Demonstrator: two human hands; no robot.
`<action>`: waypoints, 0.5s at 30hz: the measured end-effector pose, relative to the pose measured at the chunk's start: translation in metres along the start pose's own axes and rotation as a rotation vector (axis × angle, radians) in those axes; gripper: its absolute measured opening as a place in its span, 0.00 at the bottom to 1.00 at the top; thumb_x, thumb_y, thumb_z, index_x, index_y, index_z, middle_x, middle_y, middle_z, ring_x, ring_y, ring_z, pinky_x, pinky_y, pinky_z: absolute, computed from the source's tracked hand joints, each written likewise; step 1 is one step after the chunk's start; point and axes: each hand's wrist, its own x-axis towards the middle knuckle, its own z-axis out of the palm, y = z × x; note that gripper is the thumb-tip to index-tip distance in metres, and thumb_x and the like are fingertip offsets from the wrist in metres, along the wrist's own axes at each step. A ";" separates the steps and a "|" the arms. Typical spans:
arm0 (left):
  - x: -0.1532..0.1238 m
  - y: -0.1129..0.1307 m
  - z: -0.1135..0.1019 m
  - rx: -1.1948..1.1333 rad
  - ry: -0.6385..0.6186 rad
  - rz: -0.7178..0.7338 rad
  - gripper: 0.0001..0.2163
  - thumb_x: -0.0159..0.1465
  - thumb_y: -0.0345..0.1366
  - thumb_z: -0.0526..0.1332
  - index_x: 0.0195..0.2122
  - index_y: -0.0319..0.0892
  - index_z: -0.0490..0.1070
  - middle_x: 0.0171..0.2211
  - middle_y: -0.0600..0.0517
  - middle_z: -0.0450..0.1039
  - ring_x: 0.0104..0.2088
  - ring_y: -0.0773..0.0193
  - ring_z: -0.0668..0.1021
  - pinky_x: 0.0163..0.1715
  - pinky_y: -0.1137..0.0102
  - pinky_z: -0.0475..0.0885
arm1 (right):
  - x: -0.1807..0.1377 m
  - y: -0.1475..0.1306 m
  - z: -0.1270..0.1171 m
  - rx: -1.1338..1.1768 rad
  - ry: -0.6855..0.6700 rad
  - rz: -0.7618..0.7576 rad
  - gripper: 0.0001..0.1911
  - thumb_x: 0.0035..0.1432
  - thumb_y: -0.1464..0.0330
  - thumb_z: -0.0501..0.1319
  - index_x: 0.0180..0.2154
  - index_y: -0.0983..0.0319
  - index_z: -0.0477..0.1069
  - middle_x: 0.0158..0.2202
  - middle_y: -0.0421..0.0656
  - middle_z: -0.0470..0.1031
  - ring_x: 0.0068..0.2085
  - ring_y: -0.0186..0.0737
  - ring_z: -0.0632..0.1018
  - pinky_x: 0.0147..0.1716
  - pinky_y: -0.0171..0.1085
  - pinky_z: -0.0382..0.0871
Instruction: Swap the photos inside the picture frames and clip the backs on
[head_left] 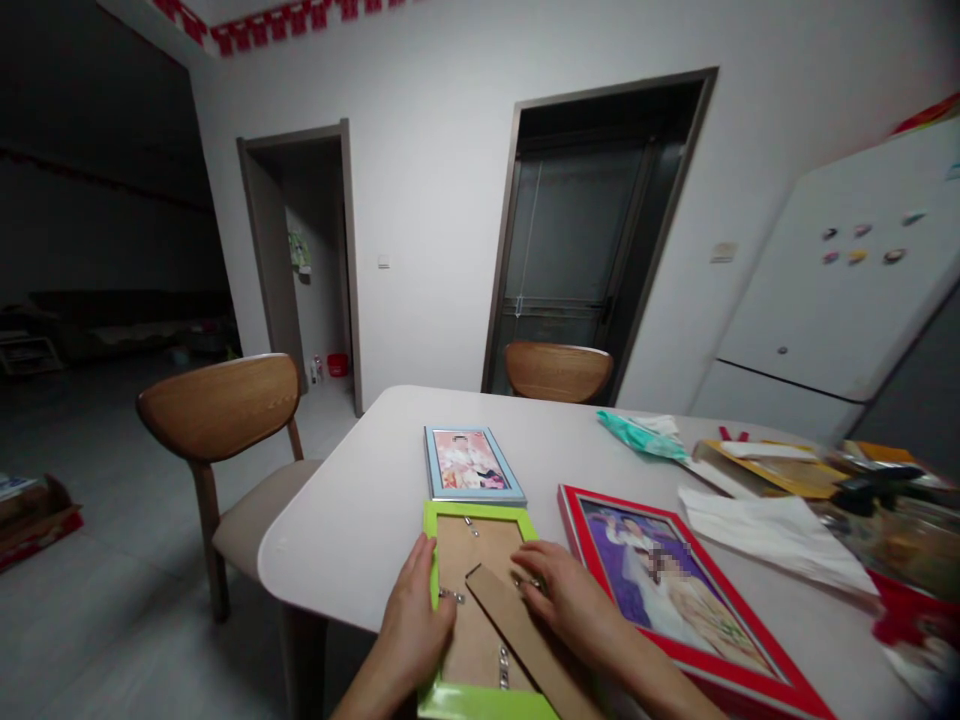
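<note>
A green picture frame (439, 515) lies face down at the near table edge, its brown backing board (465, 650) showing. My left hand (416, 605) is closed around its left edge, the thumb on the back near a metal clip (452, 596). On the right side, my right hand (566, 600) has its fingers bent about another metal clip (531, 581). A brown stand leg (514, 630) slants across the backing toward me. Beyond lies a blue picture frame (474, 465), face up. To the right, a large red picture frame (675, 575) also faces up.
The white table (352, 510) has a rounded left corner. Along its right side are green-and-white wrapping (645, 435), white paper (772, 530), a yellow envelope (780, 470) and clutter. Wooden chairs stand at the left (225, 410) and far side (559, 370).
</note>
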 end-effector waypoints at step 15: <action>-0.011 -0.008 -0.009 -0.046 -0.050 0.049 0.30 0.47 0.27 0.54 0.54 0.34 0.53 0.56 0.46 0.51 0.56 0.60 0.55 0.56 0.67 0.47 | 0.000 0.005 0.005 -0.188 0.018 0.115 0.12 0.51 0.72 0.50 0.29 0.64 0.71 0.32 0.48 0.68 0.33 0.37 0.70 0.35 0.33 0.61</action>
